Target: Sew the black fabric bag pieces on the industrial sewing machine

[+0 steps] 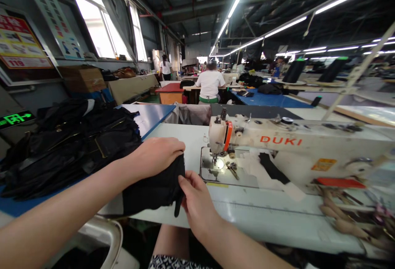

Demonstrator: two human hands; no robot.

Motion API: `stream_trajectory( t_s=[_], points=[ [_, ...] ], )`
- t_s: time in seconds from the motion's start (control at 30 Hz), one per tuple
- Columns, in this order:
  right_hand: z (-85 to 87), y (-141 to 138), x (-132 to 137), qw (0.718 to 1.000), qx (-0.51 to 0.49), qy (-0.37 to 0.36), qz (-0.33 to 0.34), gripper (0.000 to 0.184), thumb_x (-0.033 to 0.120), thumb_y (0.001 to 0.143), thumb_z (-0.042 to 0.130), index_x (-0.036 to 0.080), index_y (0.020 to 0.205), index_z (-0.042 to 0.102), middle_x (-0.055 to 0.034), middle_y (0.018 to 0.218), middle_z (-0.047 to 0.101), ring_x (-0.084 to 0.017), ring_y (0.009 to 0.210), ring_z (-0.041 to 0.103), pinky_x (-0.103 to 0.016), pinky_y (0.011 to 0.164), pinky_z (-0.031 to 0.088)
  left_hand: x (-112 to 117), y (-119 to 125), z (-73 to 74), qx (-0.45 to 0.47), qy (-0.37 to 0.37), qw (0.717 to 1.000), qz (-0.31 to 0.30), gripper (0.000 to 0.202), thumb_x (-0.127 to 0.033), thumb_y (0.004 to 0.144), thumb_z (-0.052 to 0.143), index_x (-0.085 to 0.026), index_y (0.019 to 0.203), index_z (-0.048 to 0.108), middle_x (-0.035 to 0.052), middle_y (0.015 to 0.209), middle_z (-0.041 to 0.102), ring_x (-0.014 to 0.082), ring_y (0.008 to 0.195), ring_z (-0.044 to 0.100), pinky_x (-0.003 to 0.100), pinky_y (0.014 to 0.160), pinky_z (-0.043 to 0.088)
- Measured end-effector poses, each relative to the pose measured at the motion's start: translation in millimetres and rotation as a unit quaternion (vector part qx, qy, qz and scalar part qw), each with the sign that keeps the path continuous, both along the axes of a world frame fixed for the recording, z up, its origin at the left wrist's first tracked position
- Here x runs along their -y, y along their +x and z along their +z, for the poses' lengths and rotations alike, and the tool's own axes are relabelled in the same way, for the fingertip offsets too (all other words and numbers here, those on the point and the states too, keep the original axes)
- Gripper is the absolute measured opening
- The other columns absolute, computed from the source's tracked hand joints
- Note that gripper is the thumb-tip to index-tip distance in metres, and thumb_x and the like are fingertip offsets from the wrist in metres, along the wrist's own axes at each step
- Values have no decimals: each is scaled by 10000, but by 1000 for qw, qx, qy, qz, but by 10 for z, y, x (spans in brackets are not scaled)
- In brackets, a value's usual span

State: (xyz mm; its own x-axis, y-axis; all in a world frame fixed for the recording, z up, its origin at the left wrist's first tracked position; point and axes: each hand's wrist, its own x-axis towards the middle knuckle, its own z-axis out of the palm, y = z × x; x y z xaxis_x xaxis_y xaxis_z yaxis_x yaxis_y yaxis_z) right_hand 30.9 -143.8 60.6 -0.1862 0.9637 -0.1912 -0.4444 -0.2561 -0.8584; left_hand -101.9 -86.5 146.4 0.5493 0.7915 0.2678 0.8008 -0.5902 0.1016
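Note:
A piece of black fabric [151,190] lies over the front edge of the pale sewing table, left of the sewing machine [247,137]. My left hand [160,155] is closed on its upper right corner, with the fingertips curled over the cloth. Lower on the same side, my right hand [193,192] pinches the fabric's right edge between thumb and fingers. A narrow black strip [177,206] hangs down beside the right fingertips. The lit needle area [217,163] is to the right of both hands, apart from the cloth.
A big heap of black garments or bags with zippers [77,141] lies on the left. Black and white scraps [273,168] sit under the machine arm. A white bin [115,240] stands below the table. Ahead, a person in white [210,80] sits at another table.

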Motion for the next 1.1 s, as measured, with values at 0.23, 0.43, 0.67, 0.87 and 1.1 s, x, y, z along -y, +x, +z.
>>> stream_trajectory(
  t_s=[0.23, 0.43, 0.67, 0.87, 1.1],
  points=[
    [-578, 401, -466, 973, 61, -215, -52, 131, 140, 841, 460, 203, 727, 447, 54, 552, 530, -90, 451, 533, -203, 467, 432, -798, 595, -1201, 0, -102, 992, -71, 119, -218, 845, 538, -208, 844, 656, 17, 876, 653, 174, 833, 615, 257, 772, 461],
    [-561, 883, -538, 959, 127, -254, 9, 90, 233, 814, 585, 185, 837, 512, 23, 612, 617, -125, 481, 635, -244, 509, 512, -888, 763, -1545, 131, -126, 980, -78, 92, -237, 843, 574, -205, 856, 659, 18, 877, 632, 174, 892, 585, 259, 838, 443],
    [-504, 1121, -786, 866, 411, -117, 259, 157, 252, 861, 479, 161, 739, 517, -29, 579, 651, -136, 444, 626, -197, 418, 429, -949, 806, -1588, 142, -133, 979, -61, 51, -225, 797, 627, -213, 830, 664, 15, 867, 617, 180, 881, 580, 273, 827, 444],
    [-536, 1249, -874, 807, 545, 24, 226, 165, 154, 729, 582, 186, 580, 517, 34, 465, 546, -116, 399, 515, -220, 433, 346, -942, 878, -1556, 101, -135, 985, -45, 54, -250, 784, 636, -217, 822, 655, 14, 863, 613, 194, 890, 572, 293, 817, 445],
    [-646, 1398, -704, 636, 619, 442, 130, 149, 169, 875, 494, 205, 859, 637, -47, 867, 613, -197, 836, 552, -329, 734, 443, -979, 878, -1536, 107, -144, 983, -43, 60, -238, 778, 629, -213, 826, 655, 15, 871, 625, 190, 881, 575, 283, 818, 448]
  ],
)
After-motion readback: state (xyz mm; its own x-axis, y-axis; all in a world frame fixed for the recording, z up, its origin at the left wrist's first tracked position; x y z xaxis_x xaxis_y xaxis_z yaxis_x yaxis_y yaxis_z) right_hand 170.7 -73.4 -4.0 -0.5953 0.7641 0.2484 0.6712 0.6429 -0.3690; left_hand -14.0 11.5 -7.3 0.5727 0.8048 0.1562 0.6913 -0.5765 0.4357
